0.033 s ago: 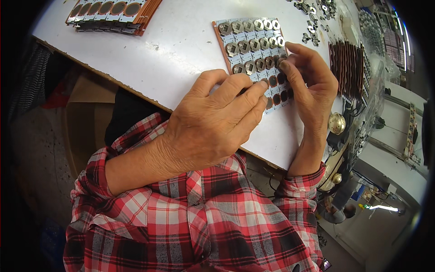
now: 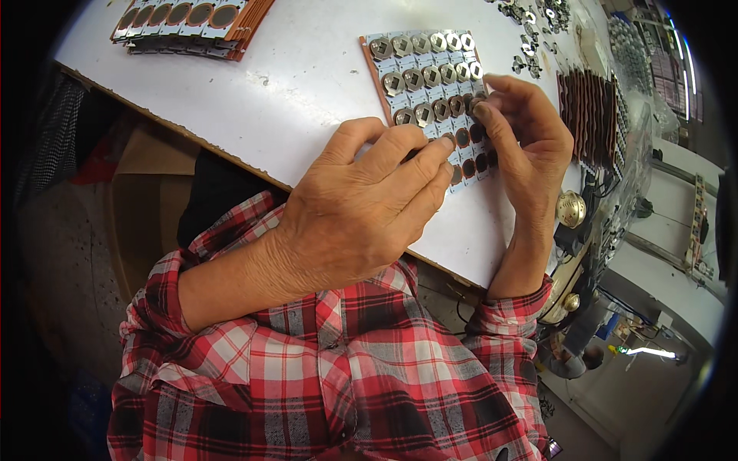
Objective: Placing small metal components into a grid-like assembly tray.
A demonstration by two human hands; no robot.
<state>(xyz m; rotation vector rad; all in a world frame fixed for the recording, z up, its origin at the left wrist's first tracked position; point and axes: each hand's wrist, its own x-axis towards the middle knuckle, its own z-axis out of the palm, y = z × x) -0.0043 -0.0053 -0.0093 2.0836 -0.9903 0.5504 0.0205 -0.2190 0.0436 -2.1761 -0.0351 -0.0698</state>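
Note:
A panel of joined small circuit boards [image 2: 373, 73] lies on the white table in front of me. Silvery metal clips [image 2: 431, 75] fill its far rows, while the near rows show dark round pads [image 2: 469, 167]. My left hand [image 2: 357, 200] covers the panel's near left part, fingers curled together with their tips at the boards; whatever they hold is hidden. At the panel's right edge, my right hand [image 2: 530, 142] pinches a small metal clip [image 2: 478, 101] between thumb and forefinger, close to the third row.
A stack of similar panels [image 2: 192, 23] lies at the far left of the table [image 2: 254, 115]. Loose metal clips [image 2: 530, 38] are scattered at the far right. Beyond my right hand stands a row of brown-edged panels [image 2: 588, 115], with a round metallic object [image 2: 571, 209] nearer me.

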